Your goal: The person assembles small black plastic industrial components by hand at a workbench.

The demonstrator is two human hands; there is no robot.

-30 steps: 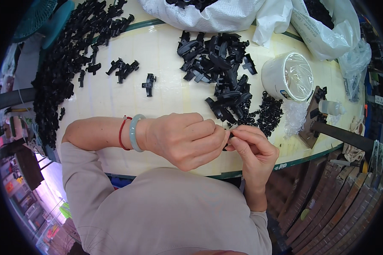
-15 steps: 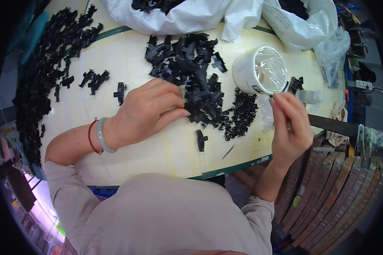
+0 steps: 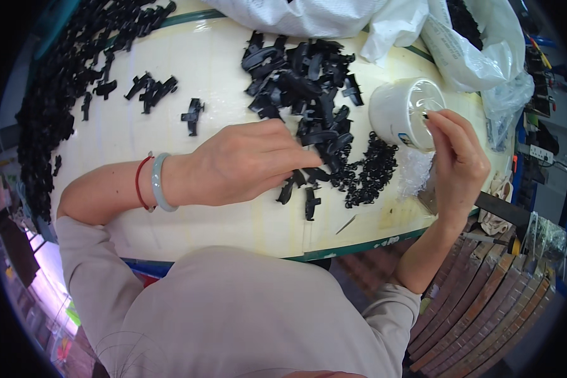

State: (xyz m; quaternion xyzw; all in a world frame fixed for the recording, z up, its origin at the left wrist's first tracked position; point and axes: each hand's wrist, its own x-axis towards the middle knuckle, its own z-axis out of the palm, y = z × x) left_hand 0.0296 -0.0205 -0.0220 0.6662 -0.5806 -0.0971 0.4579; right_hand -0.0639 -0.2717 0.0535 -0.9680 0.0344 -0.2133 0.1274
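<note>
My left hand (image 3: 252,162) lies over the near edge of a pile of black plastic clips (image 3: 305,85), its fingers drawn together. Whatever its fingertips hold is hidden. A few loose black clips (image 3: 311,203) sit just below those fingers. My right hand (image 3: 458,157) is raised at the right side of the white tub (image 3: 390,113), thumb and fingers pinched. A tiny black piece (image 3: 426,116) shows at its fingertips. Between the hands, a heap of small black ring-like parts (image 3: 373,173) rests on the pale tabletop (image 3: 233,230).
Many more black clips (image 3: 50,126) cover the table's left side, with a few (image 3: 150,91) apart from them. White sacks (image 3: 309,16) stand along the back. Clear plastic film (image 3: 414,169) lies by the tub. A thin metal sliver (image 3: 345,224) is near the front edge.
My right hand has moved up and slightly right, toward the tub's upper side. My left hand has shifted right and down over the clips. The whole view has shifted a little.
</note>
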